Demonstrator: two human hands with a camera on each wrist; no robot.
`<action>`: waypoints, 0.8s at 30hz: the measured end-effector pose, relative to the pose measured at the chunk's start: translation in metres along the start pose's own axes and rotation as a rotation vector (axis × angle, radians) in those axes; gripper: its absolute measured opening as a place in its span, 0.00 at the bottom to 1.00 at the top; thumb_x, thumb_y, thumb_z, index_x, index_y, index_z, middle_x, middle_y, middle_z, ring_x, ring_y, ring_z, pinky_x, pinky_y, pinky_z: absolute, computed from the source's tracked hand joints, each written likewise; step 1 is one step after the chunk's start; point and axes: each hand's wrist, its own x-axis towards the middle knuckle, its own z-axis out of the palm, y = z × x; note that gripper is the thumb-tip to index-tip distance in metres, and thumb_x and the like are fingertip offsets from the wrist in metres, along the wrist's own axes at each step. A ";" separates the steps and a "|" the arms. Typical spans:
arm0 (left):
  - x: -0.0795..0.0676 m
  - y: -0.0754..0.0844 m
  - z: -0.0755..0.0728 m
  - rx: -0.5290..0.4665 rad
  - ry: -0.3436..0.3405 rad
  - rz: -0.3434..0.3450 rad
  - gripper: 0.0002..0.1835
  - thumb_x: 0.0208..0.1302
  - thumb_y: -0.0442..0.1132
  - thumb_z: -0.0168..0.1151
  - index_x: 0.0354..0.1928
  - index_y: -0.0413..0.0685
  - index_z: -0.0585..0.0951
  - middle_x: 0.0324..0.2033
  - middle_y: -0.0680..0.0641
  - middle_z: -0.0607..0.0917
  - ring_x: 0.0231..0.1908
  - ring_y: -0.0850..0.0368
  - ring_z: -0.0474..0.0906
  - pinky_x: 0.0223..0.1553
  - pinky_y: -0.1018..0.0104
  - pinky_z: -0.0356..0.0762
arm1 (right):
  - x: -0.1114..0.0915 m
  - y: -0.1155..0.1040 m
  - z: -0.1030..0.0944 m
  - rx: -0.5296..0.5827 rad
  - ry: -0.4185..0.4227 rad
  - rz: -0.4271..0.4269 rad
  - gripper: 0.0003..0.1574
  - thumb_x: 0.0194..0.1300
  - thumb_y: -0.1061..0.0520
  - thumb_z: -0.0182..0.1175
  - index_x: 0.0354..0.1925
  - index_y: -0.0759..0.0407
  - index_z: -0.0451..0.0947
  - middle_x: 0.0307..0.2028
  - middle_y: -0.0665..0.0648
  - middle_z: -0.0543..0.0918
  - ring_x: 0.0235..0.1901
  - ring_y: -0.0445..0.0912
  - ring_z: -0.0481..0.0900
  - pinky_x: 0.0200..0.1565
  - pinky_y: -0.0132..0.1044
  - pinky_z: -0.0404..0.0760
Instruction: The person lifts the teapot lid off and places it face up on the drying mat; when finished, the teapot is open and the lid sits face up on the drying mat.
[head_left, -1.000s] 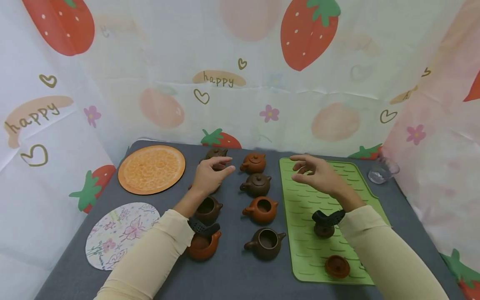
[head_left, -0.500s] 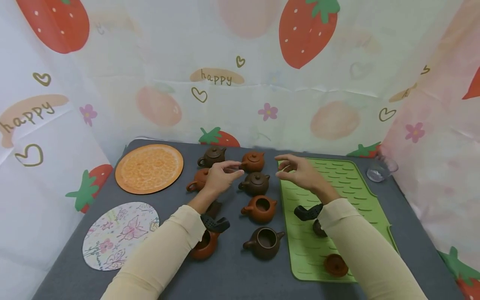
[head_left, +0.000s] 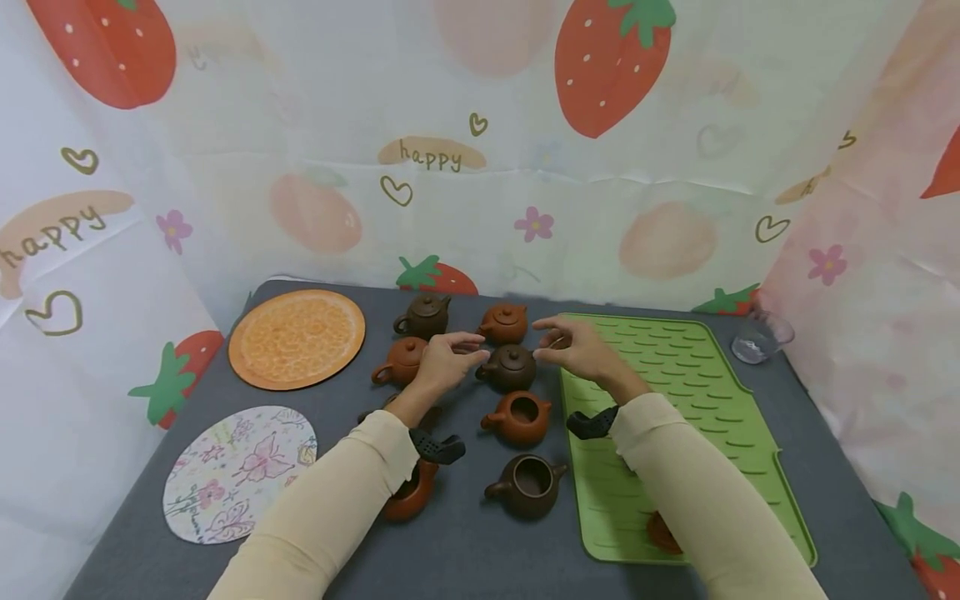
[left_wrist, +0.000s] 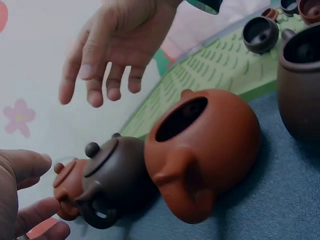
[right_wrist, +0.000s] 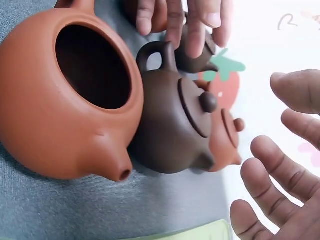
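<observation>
In the head view my left hand (head_left: 450, 362) hovers at the handle side of the lidded dark brown teapot (head_left: 512, 369). My right hand (head_left: 579, 352) is held at its spout side. Both hands are loosely bent and hold nothing; in the right wrist view a gap shows between the right fingers and this teapot (right_wrist: 170, 120). Behind it stands a lidded reddish teapot (head_left: 504, 322). In front are a lidless reddish teapot (head_left: 517, 419) and a lidless dark teapot (head_left: 531, 487). A lidded reddish teapot (head_left: 401, 361) sits left of my left hand.
Another dark teapot (head_left: 424, 316) stands at the back left; a reddish one (head_left: 411, 500) is partly behind my left wrist. A green mat (head_left: 675, 367) bears a reddish lid (head_left: 662, 533), half hidden by my sleeve. Also there: glass pitcher (head_left: 759, 340), orange round mat (head_left: 296, 340), floral round mat (head_left: 240, 475).
My right hand has moved left from over the green mat to beside the dark lidded teapot. My left hand has shifted right and slightly nearer, uncovering the back left teapots.
</observation>
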 end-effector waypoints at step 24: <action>0.006 -0.009 0.013 0.074 -0.087 -0.161 0.09 0.61 0.38 0.69 0.43 0.45 0.87 0.32 0.49 0.84 0.31 0.53 0.80 0.31 0.61 0.77 | 0.020 0.005 0.030 -0.011 0.001 0.036 0.28 0.64 0.61 0.64 0.61 0.66 0.73 0.38 0.60 0.78 0.37 0.51 0.79 0.36 0.43 0.75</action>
